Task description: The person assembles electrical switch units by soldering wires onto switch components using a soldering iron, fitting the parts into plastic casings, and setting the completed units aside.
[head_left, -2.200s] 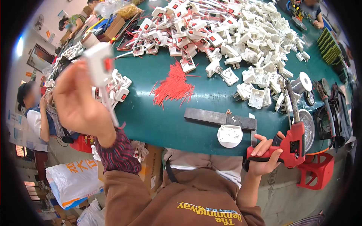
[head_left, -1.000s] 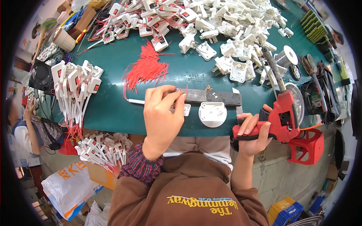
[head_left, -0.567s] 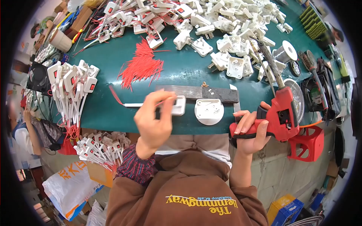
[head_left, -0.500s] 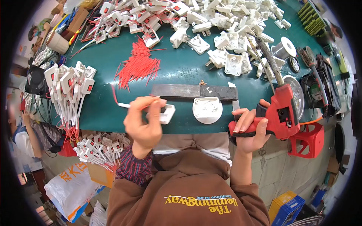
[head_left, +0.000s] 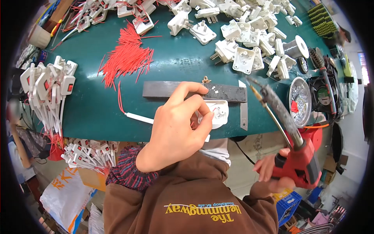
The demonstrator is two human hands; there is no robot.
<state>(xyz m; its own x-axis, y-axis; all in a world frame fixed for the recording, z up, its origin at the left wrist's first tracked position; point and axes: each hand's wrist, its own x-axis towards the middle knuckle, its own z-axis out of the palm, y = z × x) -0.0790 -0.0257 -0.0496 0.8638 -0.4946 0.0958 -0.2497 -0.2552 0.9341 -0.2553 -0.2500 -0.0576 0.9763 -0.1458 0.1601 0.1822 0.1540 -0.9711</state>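
Note:
My left hand (head_left: 175, 124) is pinched over a round white plug shell (head_left: 221, 113) at the front edge of the table. A white cable (head_left: 139, 117) with red wire ends runs out from under the palm. It belongs to the white switch piece in that hand, now almost wholly hidden. A thin red wire shows near the fingertips, over the shell. My right hand (head_left: 269, 167) grips a red soldering gun (head_left: 300, 165) beyond the table edge. The gun's long metal tip points up and left, and the fingers are slightly blurred.
Behind the shell lies a dark metal bar (head_left: 167, 89), with a thin steel strip (head_left: 243, 111) at its right. Red wires (head_left: 124, 60) are heaped on the green table. White plug shells (head_left: 243, 60), a solder reel (head_left: 296, 48), a metal bowl (head_left: 299, 101) and bundled switches (head_left: 48, 89) surround the work area.
My left hand has moved right with the switch piece, over the plug shell. My right hand has lowered the soldering gun and moved it right. The view has shifted slightly.

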